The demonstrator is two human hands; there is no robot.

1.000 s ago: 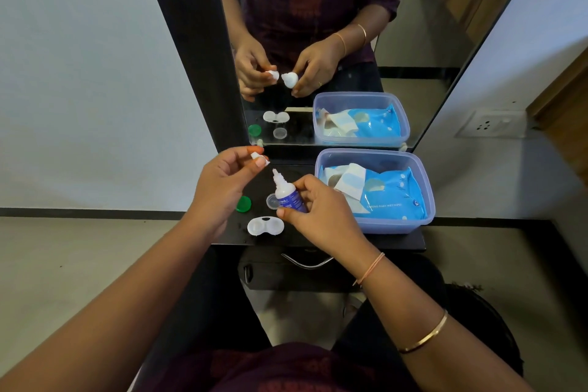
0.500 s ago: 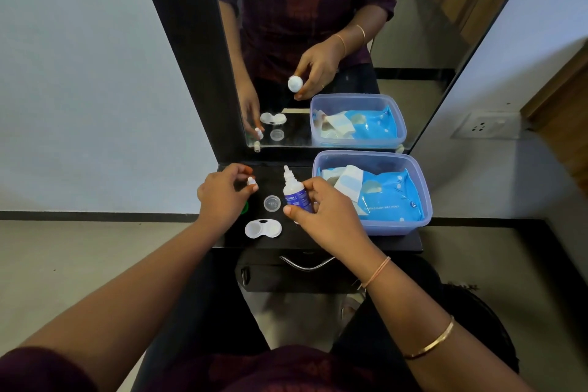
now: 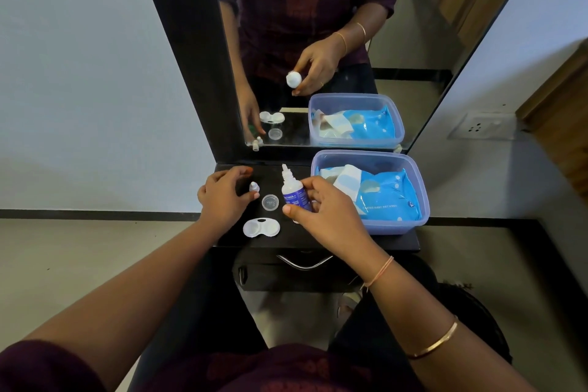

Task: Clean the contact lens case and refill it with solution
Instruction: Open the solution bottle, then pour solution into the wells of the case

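1. The right hand [image 3: 324, 210] gripped a small contact lens solution bottle [image 3: 294, 196], with the thumb low on its near side and the fingers curled round its far side
2. The bottle had a blue label and its white nozzle was bare, tilted up and away from the person, above the black shelf [image 3: 350, 240]
3. The left hand [image 3: 222, 200] hovered low over the left end of the shelf, loosely spread, with thumb and forefinger apart and nothing held
4. The bottle's small white cap [image 3: 254, 187] stood upright on the shelf in the gap between that thumb and forefinger; I cannot tell whether the thumb tip touched it
5. The contact lens case [image 3: 261, 228] lay near the front edge of the shelf, between the two hands, with both white wells uncovered and facing up
6. A clear round lid [image 3: 270, 202] lay flat just behind the case, between the cap and the bottle
7. To the right sat a translucent plastic box [image 3: 423, 188] holding a blue pack of wet wipes [image 3: 388, 200] and some folded white pieces
8. A mirror [image 3: 429, 41] behind the shelf reflected the hands, case and box
9. The right forearm wore a gold bangle [image 3: 436, 344], and a thin thread band [image 3: 380, 272] at the wrist
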